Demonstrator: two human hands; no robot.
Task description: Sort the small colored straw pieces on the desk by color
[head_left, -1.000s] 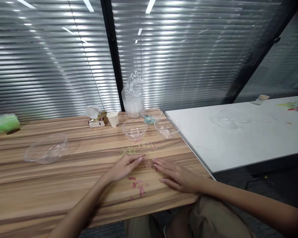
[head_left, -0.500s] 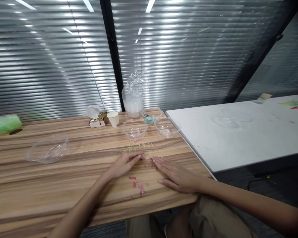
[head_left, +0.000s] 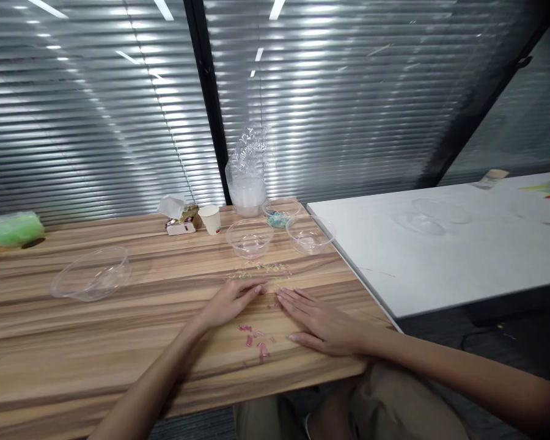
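My right hand (head_left: pixel 323 324) lies flat on the wooden table (head_left: pixel 165 342), its fingers stretched out to the left and its thumb spread toward me. A few small reddish pieces (head_left: pixel 273 305) are at its fingertips, partly covered. Opposite it, my left hand (head_left: pixel 227 304) rests on its side with fingers extended to the right, holding nothing I can see. Several pink pieces (head_left: pixel 262 350) are scattered between the hands on the near side. Beyond the fingertips lies a loose band of small yellow-green and pink pieces (head_left: pixel 261 267).
Behind the pieces stand clear plastic bowls (head_left: pixel 250 238), (head_left: pixel 310 235); a further bowl (head_left: pixel 282 214) contains blue bits. A wrapped bowl stack (head_left: pixel 248 195), paper cup (head_left: pixel 209 219) and tissue pack (head_left: pixel 181 220) line the back. Another bowl (head_left: pixel 91 275) sits left. A white table (head_left: pixel 440 263) adjoins right.
My right hand has shifted slightly left, over some of the reddish pieces. My left hand has barely moved. The view has shifted a little.
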